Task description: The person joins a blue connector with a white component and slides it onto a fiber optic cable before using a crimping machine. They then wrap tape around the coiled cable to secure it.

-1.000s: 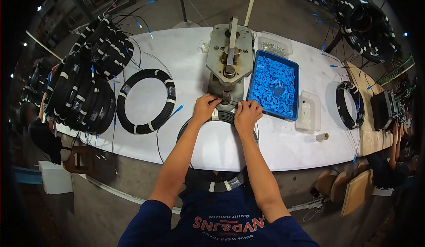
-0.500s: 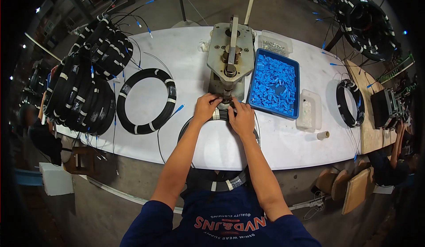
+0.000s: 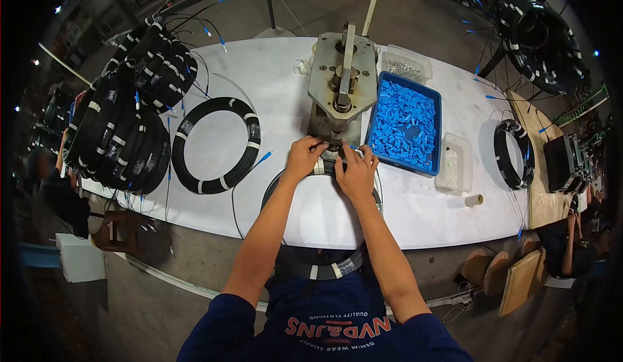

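My left hand (image 3: 304,157) is at the foot of the metal hand press (image 3: 342,76), thumb and fingertips pinched together beneath its ram. Beside it, my right hand (image 3: 355,175) has its thumb and index finger closed at the same spot, the other fingers curled. What the fingertips hold is too small to make out. A bit of blue shows at the right fingertips. Below both hands lies a black cable coil (image 3: 318,167) with white tape bands, partly hidden by my forearms and reaching past the table's front edge toward my shirt.
A blue tray (image 3: 439,128) of small blue connector parts stands right of the press, near clear plastic boxes (image 3: 463,167) and a small roll (image 3: 474,200). Left lie a taped cable coil (image 3: 188,128) and stacked coils (image 3: 117,135). Another coil (image 3: 500,157) is at right; other people work at both sides.
My right hand's fingers have lifted and curled a little, and a bit of blue now shows at its fingertips. The left hand stays at the press. The view has shifted slightly.
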`<state>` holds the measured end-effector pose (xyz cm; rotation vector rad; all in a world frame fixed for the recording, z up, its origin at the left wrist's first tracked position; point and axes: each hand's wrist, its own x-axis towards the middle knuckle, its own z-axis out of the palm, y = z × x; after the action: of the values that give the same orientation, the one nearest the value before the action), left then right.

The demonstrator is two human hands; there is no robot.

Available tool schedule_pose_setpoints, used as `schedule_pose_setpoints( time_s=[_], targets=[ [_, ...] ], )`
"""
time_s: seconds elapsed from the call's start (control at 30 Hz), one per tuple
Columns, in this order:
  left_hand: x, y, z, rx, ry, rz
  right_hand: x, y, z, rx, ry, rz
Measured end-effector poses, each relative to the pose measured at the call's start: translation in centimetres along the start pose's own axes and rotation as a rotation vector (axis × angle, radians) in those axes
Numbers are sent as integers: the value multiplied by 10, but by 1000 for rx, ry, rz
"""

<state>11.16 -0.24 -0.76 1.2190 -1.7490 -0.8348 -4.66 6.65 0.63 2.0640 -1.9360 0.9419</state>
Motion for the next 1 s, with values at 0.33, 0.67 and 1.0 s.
schedule_pose_setpoints(
  time_s=[0.33, 0.67, 1.0],
  targets=[
    [2, 5, 0, -43, -26, -94, 1, 1, 2, 68, -60, 82],
    [4, 10, 3, 15, -7, -102, 2, 1, 6, 50, -50, 105],
    [4, 10, 3, 25, -18, -144, 2, 1, 7, 57, -64, 133]
  ],
)
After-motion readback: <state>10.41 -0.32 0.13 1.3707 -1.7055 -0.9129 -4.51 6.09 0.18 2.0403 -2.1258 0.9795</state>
